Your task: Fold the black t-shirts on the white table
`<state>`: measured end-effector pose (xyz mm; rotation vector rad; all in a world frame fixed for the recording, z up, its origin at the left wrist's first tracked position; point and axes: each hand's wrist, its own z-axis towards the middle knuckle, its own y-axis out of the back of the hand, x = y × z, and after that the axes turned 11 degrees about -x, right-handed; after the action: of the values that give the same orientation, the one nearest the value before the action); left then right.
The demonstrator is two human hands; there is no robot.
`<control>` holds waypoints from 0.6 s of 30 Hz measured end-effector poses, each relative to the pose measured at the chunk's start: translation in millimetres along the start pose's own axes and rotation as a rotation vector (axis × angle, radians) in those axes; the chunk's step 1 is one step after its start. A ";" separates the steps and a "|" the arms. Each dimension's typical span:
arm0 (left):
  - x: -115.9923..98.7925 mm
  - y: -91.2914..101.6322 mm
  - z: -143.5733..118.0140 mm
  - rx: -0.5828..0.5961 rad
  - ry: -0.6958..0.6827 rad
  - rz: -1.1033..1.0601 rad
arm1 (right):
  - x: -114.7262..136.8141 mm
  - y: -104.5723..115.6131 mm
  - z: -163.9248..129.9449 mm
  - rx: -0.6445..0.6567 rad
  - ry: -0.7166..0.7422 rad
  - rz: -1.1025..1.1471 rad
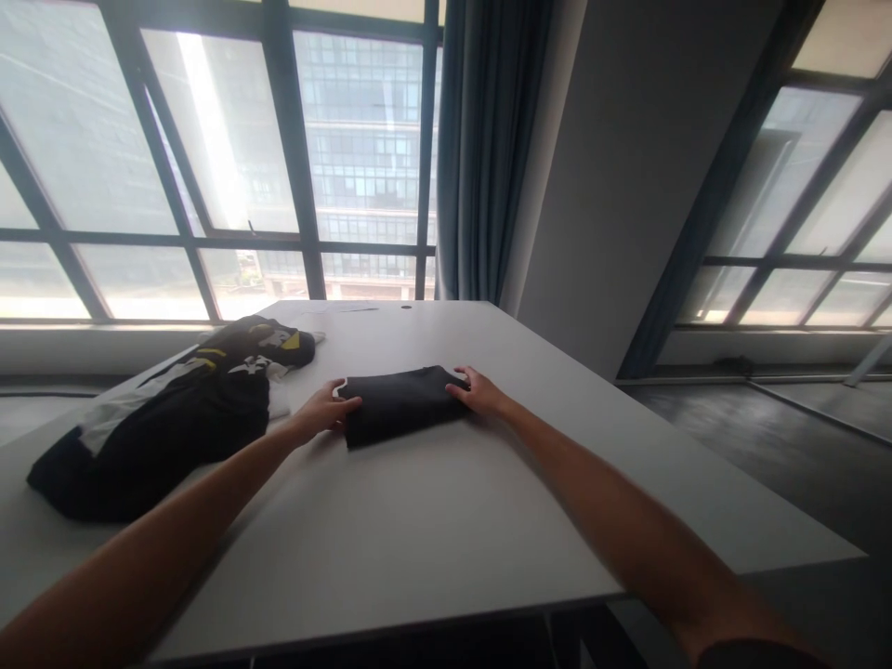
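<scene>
A folded black garment point(400, 404), a flat rectangular bundle, is held between my two hands above or on the white table point(446, 530). My left hand point(326, 409) grips its left edge, thumb on top and fingers partly hidden beneath. At the opposite end, my right hand point(479, 390) pinches the right edge with the thumb in front. Whether the bundle rests on the tabletop or is slightly lifted is hard to tell. To the left of my left hand lies a loose pile of black and white clothes point(202, 409) with yellow details.
Large framed windows point(362, 139) stand beyond the table's far end, beside a blue-grey curtain point(480, 139) and a grey pillar point(613, 167). Near the far edge there is a small dark round spot point(406, 307) on the tabletop. The table's right edge drops to a grey floor point(753, 437).
</scene>
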<state>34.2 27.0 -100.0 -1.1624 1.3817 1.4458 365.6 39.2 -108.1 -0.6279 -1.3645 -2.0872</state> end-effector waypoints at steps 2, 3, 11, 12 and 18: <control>0.8 -0.2 -1.9 0.039 -0.011 0.038 | 1.3 -3.5 -3.7 0.043 0.046 -0.067; 0.0 0.1 -2.9 0.067 -0.031 0.060 | 1.5 -3.8 -4.7 0.058 0.081 -0.082; -21.4 9.5 -14.1 0.286 -0.116 0.441 | -0.4 -13.7 -6.2 0.044 0.245 -0.158; -24.3 10.6 -16.7 0.342 -0.085 0.518 | 0.6 -14.7 -7.5 0.046 0.258 -0.182; -29.9 -4.3 -33.8 0.009 -0.576 0.908 | 19.9 -14.5 -20.6 -0.087 0.330 -0.366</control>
<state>48.8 -5.0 -71.4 0.0001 1.5258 2.1484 339.5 20.9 -112.4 -0.0555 -1.2730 -2.4139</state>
